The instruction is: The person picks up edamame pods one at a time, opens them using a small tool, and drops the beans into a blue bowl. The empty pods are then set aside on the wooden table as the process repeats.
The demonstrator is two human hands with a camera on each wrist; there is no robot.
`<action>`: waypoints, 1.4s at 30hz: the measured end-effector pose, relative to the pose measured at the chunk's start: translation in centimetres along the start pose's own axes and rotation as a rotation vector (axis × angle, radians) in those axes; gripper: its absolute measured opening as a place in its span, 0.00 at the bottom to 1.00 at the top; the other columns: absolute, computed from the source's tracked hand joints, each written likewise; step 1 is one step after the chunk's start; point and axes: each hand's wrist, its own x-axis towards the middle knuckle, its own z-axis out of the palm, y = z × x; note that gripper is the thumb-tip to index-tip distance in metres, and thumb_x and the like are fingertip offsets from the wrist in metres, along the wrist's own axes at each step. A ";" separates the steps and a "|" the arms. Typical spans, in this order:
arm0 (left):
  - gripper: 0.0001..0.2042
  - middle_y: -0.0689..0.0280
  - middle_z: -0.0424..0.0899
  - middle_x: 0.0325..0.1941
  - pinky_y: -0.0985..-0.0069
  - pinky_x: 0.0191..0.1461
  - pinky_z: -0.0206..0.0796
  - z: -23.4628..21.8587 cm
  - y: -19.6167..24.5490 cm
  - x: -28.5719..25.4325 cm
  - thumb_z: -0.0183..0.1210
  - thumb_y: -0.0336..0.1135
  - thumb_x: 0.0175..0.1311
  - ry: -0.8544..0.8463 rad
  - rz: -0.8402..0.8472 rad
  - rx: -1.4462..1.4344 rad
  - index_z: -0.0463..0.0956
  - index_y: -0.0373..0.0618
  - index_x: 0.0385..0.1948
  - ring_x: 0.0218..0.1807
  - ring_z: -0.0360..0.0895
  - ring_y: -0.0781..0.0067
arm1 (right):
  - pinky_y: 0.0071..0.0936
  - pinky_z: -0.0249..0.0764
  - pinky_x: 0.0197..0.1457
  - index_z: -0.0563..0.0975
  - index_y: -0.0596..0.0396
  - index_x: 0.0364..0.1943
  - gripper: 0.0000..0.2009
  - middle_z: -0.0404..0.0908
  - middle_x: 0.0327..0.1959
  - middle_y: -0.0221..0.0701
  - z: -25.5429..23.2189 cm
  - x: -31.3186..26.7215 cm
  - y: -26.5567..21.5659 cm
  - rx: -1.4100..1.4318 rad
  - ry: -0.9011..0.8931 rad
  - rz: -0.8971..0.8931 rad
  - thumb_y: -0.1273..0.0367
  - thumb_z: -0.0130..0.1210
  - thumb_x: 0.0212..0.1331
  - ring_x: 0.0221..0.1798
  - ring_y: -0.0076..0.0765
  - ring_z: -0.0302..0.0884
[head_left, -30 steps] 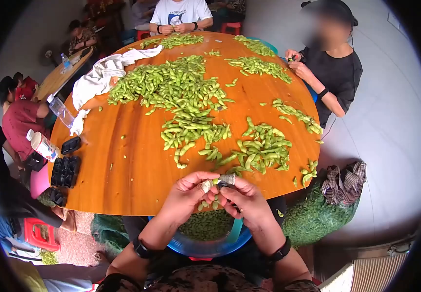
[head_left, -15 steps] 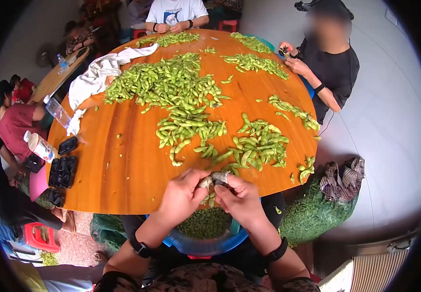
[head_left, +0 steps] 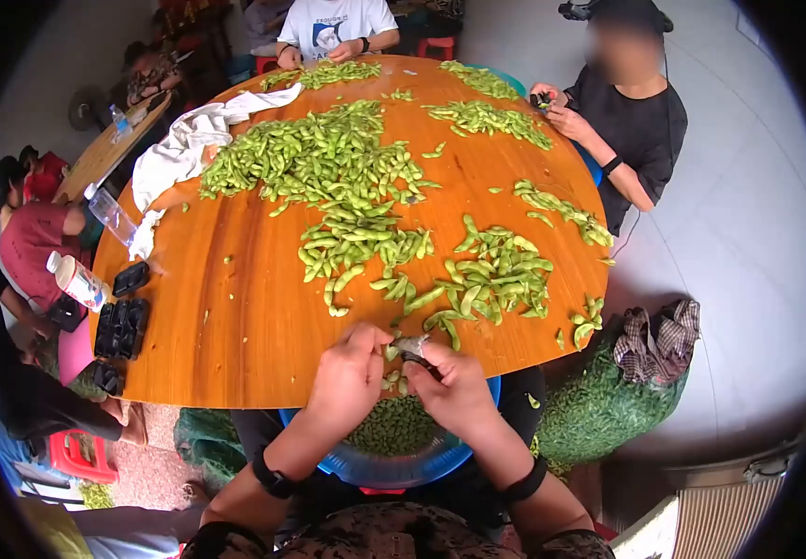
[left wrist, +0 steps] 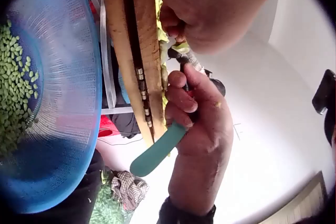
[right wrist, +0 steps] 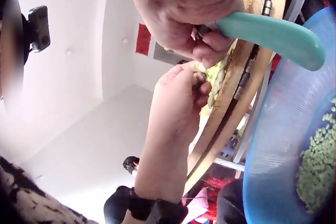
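Over the near table edge, my left hand (head_left: pixel 345 373) pinches a green bean pod (head_left: pixel 391 353) mostly hidden by its fingertips. Close beside it, my right hand (head_left: pixel 454 387) grips a tool whose flat teal handle (left wrist: pixel 160 151) sticks out below the curled fingers; its working end is hidden. A grey wrapping (head_left: pixel 414 344) covers a fingertip of the right hand. Below both hands stands a blue basin (left wrist: pixel 89 124) with shelled green beans (left wrist: pixel 16 77) in it. Just beyond the hands, a small heap of pods (head_left: pixel 501 279) lies on the wooden table (head_left: pixel 245 335).
A large pile of pods (head_left: pixel 328 158) covers the table's middle. To its left are a white cloth (head_left: pixel 175 158), a clear bottle (head_left: pixel 112 216), a white bottle (head_left: pixel 79 282) and black trays (head_left: pixel 122 326). A full green net sack (head_left: pixel 608 410) stands at the right. Other people sit around.
My fingers have shifted around the pod, and the left fingertips have drawn slightly back from the right. In the head view the teal handle has gone out of sight behind the right hand.
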 end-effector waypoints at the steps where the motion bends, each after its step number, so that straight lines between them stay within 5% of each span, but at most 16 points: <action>1: 0.08 0.55 0.78 0.29 0.60 0.34 0.71 -0.4 -0.1 -0.2 0.52 0.21 0.54 0.000 0.001 0.000 0.72 0.41 0.36 0.29 0.78 0.48 | 0.20 0.66 0.27 0.78 0.55 0.45 0.12 0.75 0.23 0.32 -0.4 0.1 0.0 0.000 0.001 0.000 0.79 0.53 0.57 0.23 0.20 0.68; 3: 0.07 0.57 0.78 0.30 0.60 0.35 0.72 -1.6 0.1 -0.6 0.52 0.22 0.54 -0.098 0.063 0.009 0.73 0.42 0.35 0.29 0.77 0.50 | 0.22 0.67 0.28 0.78 0.55 0.44 0.11 0.75 0.23 0.34 -2.2 0.8 0.1 -0.159 0.179 -0.165 0.78 0.53 0.57 0.23 0.22 0.69; 5: 0.07 0.57 0.77 0.31 0.60 0.35 0.72 -2.5 1.1 -0.6 0.53 0.24 0.54 -0.136 0.051 0.024 0.73 0.42 0.34 0.29 0.77 0.50 | 0.36 0.73 0.32 0.77 0.58 0.40 0.08 0.78 0.27 0.45 -4.5 1.2 -0.6 -0.431 0.249 -0.136 0.76 0.54 0.56 0.28 0.49 0.78; 7: 0.06 0.57 0.77 0.32 0.59 0.35 0.72 -2.9 2.0 -0.2 0.55 0.25 0.55 -0.174 0.037 0.036 0.74 0.43 0.34 0.28 0.77 0.50 | 0.44 0.73 0.33 0.75 0.60 0.37 0.05 0.78 0.29 0.49 -6.2 1.8 0.0 -0.712 0.257 -0.148 0.75 0.53 0.56 0.33 0.59 0.76; 9: 0.06 0.59 0.76 0.34 0.65 0.32 0.71 -2.7 3.1 1.8 0.58 0.27 0.55 -0.086 -0.030 0.252 0.76 0.42 0.34 0.28 0.78 0.57 | 0.47 0.72 0.33 0.74 0.61 0.35 0.05 0.78 0.29 0.50 -6.1 1.9 0.0 -0.695 0.256 -0.138 0.74 0.52 0.57 0.33 0.60 0.75; 17: 0.05 0.54 0.77 0.36 0.56 0.41 0.70 1.1 -0.6 6.1 0.57 0.29 0.57 -0.083 -0.051 0.370 0.74 0.41 0.33 0.36 0.77 0.46 | 0.44 0.71 0.32 0.74 0.61 0.35 0.05 0.76 0.26 0.49 -4.1 1.6 -0.5 -0.338 0.173 -0.101 0.76 0.53 0.56 0.32 0.61 0.75; 19: 0.07 0.52 0.78 0.34 0.59 0.39 0.71 0.7 -0.6 5.5 0.58 0.28 0.55 -0.063 -0.043 0.383 0.75 0.41 0.36 0.35 0.78 0.47 | 0.42 0.71 0.31 0.74 0.61 0.35 0.05 0.75 0.25 0.48 -3.9 1.9 -0.3 -0.345 0.183 -0.131 0.76 0.53 0.56 0.29 0.59 0.74; 23: 0.09 0.58 0.80 0.34 0.70 0.33 0.71 0.1 0.0 3.6 0.58 0.26 0.58 -0.083 -0.046 -0.063 0.75 0.38 0.40 0.30 0.79 0.65 | 0.39 0.69 0.29 0.74 0.61 0.35 0.05 0.74 0.23 0.47 -2.6 2.5 -0.9 -0.315 0.216 -0.279 0.76 0.54 0.55 0.27 0.55 0.74; 27: 0.09 0.62 0.82 0.37 0.81 0.29 0.69 -0.1 0.5 2.8 0.57 0.27 0.64 -0.045 -0.267 -0.773 0.74 0.36 0.43 0.30 0.77 0.80 | 0.34 0.68 0.27 0.74 0.60 0.36 0.04 0.73 0.22 0.45 -1.6 2.2 -1.1 -0.208 0.060 -0.202 0.76 0.53 0.57 0.23 0.48 0.73; 30: 0.07 0.64 0.82 0.36 0.86 0.28 0.68 -0.3 1.1 2.8 0.54 0.28 0.67 -0.001 -0.349 -0.890 0.74 0.36 0.43 0.29 0.76 0.83 | 0.28 0.67 0.25 0.75 0.58 0.40 0.06 0.69 0.19 0.40 -1.1 1.4 -1.4 -0.068 -0.027 -0.061 0.76 0.53 0.59 0.19 0.30 0.67; 33: 0.08 0.65 0.81 0.36 0.86 0.28 0.68 -1.5 1.9 2.8 0.53 0.28 0.68 -0.032 -0.383 -1.009 0.73 0.36 0.44 0.27 0.75 0.84 | 0.27 0.67 0.25 0.75 0.57 0.41 0.07 0.70 0.17 0.36 -1.6 1.0 -2.7 0.024 0.010 0.030 0.75 0.53 0.60 0.19 0.26 0.68; 35: 0.09 0.66 0.80 0.37 0.86 0.28 0.68 -1.5 1.7 2.3 0.51 0.26 0.69 -0.029 -0.372 -0.929 0.74 0.37 0.47 0.26 0.74 0.84 | 0.21 0.66 0.22 0.76 0.56 0.40 0.05 0.73 0.19 0.29 -1.4 0.9 -2.2 -0.010 0.034 0.002 0.74 0.51 0.62 0.19 0.19 0.68; 37: 0.14 0.65 0.80 0.37 0.85 0.28 0.68 -1.5 1.8 1.7 0.50 0.23 0.66 -0.049 -0.287 -0.528 0.73 0.38 0.52 0.26 0.75 0.83 | 0.15 0.66 0.19 0.76 0.55 0.39 0.04 0.76 0.22 0.22 -1.5 1.0 -2.5 -0.044 0.057 -0.031 0.73 0.50 0.65 0.18 0.13 0.68; 39: 0.19 0.61 0.79 0.34 0.81 0.31 0.69 -1.4 2.1 1.1 0.50 0.19 0.62 -0.054 -0.228 -0.409 0.72 0.39 0.55 0.26 0.76 0.78 | 0.15 0.65 0.17 0.76 0.55 0.37 0.05 0.77 0.23 0.23 -2.0 1.1 -3.2 0.070 -0.035 0.143 0.71 0.49 0.66 0.18 0.13 0.69; 41: 0.21 0.57 0.77 0.34 0.78 0.34 0.70 -1.4 2.2 0.8 0.50 0.18 0.58 -0.122 -0.133 -0.236 0.72 0.39 0.56 0.28 0.77 0.70 | 0.15 0.65 0.17 0.76 0.55 0.37 0.05 0.77 0.23 0.23 -2.1 1.1 -3.2 0.129 -0.097 0.207 0.70 0.49 0.66 0.18 0.13 0.69; 42: 0.23 0.52 0.77 0.37 0.71 0.37 0.72 -1.5 2.3 0.8 0.51 0.18 0.57 -0.171 -0.151 -0.185 0.70 0.38 0.57 0.32 0.79 0.58 | 0.14 0.65 0.17 0.76 0.55 0.36 0.05 0.77 0.24 0.23 -2.1 1.1 -3.2 0.185 -0.161 0.269 0.70 0.49 0.66 0.18 0.13 0.70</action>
